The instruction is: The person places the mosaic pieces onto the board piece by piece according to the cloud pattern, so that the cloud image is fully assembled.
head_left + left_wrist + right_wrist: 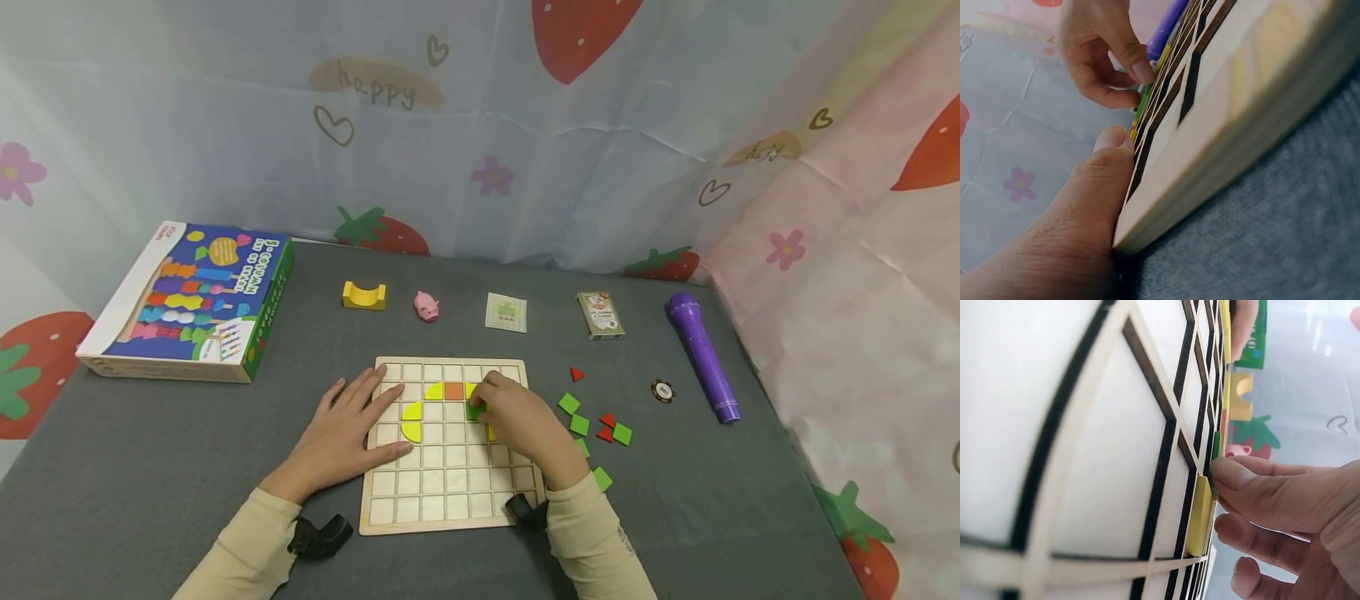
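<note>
Cream sleeves (240, 550), cut off at the near edge, cross a grey table (712, 517) before a strawberry-printed curtain (247, 167). On the central gridded board (432, 508), the left hand (337, 437) rests spread over the left edge; the right hand (525, 421) pinches a partly hidden green square (474, 412) toward the far right

Before you, the board (432, 456) is pale cream with a grid pattern, bearing yellow pieces (411, 432) and an orange square (453, 391); right of it you see green squares (580, 425), red triangles (577, 374) and a purple microphone (702, 354).
</note>
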`<state>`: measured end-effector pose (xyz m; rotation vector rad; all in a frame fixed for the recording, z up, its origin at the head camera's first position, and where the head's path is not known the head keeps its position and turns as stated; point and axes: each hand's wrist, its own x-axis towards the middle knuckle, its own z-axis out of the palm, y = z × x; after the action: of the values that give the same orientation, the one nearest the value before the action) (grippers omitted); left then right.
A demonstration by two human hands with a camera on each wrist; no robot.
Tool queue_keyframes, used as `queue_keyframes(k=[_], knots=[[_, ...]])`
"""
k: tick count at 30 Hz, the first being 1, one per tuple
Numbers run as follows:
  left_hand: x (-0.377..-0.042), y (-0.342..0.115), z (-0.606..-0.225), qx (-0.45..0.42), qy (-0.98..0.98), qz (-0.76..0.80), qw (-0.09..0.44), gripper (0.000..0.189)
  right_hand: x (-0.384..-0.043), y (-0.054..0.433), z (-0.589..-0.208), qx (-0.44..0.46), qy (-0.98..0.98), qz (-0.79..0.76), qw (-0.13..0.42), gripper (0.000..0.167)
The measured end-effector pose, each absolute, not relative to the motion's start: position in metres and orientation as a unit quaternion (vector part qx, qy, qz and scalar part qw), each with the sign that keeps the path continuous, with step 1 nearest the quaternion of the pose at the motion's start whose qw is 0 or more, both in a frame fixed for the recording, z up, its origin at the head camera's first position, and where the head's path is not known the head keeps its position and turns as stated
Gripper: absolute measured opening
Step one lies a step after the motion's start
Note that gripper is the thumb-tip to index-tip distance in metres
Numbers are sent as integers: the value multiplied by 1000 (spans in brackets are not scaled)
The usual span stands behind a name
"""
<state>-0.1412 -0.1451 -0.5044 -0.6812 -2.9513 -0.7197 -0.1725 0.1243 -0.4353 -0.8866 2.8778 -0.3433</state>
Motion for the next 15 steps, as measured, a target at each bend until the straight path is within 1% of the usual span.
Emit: queue_keyframes(k=[7, 10, 15], knots=[[-140, -147, -505, -218, -949, -228, 23, 83, -173, 136, -429, -296, 943, -141, 48, 21], [-140, -148, -505, -219, -948, -231, 27, 83, -173, 155, -422, -268, 951, -148, 40, 19], [-141, -145, -505, -225, -946, -233, 24, 82, -169, 202, -412, -203, 968, -143, 44, 18]])
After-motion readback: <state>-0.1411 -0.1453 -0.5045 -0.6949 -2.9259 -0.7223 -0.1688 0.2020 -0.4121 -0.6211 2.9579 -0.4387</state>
